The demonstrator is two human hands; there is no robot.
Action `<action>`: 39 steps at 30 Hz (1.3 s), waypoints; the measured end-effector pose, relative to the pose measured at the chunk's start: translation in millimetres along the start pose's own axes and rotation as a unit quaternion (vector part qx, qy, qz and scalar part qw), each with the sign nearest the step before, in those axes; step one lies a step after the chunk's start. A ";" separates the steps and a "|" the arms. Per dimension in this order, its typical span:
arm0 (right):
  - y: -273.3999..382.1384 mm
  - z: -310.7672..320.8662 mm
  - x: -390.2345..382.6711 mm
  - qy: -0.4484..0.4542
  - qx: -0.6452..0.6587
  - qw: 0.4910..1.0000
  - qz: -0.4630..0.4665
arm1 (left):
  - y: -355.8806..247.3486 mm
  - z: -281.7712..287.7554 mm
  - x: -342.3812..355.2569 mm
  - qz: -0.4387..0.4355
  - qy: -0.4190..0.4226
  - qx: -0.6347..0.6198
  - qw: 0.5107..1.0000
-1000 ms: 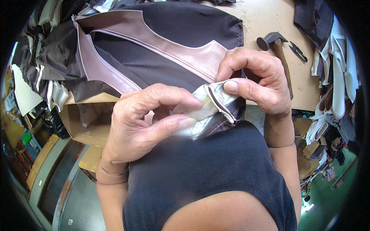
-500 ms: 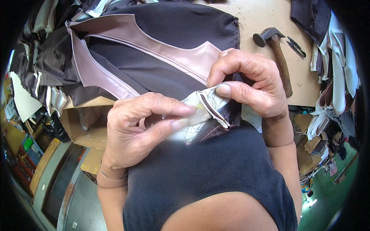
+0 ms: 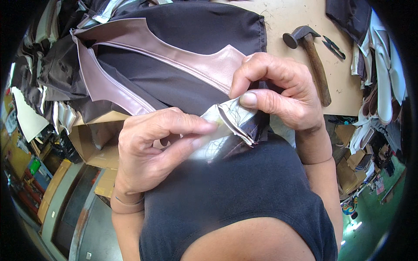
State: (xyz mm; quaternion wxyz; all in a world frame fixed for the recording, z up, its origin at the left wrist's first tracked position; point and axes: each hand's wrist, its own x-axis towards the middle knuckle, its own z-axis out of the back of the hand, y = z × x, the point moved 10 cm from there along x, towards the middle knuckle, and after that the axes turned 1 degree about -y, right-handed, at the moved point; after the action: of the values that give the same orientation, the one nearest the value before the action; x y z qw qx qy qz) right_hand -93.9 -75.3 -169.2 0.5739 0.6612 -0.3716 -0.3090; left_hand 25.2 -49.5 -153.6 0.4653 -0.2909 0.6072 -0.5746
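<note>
Head view, nearest first: a black top [image 3: 235, 187] fills the lower middle, and just above it a white-backed piece [image 3: 223, 138] with loose threads and a dark raised seam is held up between both hands. Left thumb and forefinger of the left hand [image 3: 154, 145] pinch its left part; the right hand [image 3: 278, 91] grips its upper right edge between thumb and bent forefinger. Beyond lie a pink zip-edged panel [image 3: 174, 56] on dark cloth [image 3: 209, 26], then a hammer [image 3: 314, 61] and black snips [image 3: 334, 48] on the tan worktable [image 3: 344, 87].
</note>
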 end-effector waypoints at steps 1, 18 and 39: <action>-1.8 0.2 -0.3 -0.003 0.018 1.000 -0.010 | -0.5 -0.5 0.7 -0.001 0.001 0.001 1.000; -12.3 2.8 -3.1 -0.025 0.053 0.998 -0.040 | -5.7 -2.6 2.3 -0.026 -0.013 0.026 0.999; -17.7 1.2 -7.0 -0.031 0.079 0.995 -0.053 | -7.6 -3.4 1.2 -0.041 -0.020 0.102 0.994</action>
State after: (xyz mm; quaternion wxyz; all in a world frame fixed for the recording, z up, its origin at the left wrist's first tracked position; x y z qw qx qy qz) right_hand -96.2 -68.9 -186.9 0.4912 0.7130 -0.3770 -0.3288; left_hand 20.3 -50.4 -146.8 0.4803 -0.2779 0.5238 -0.6463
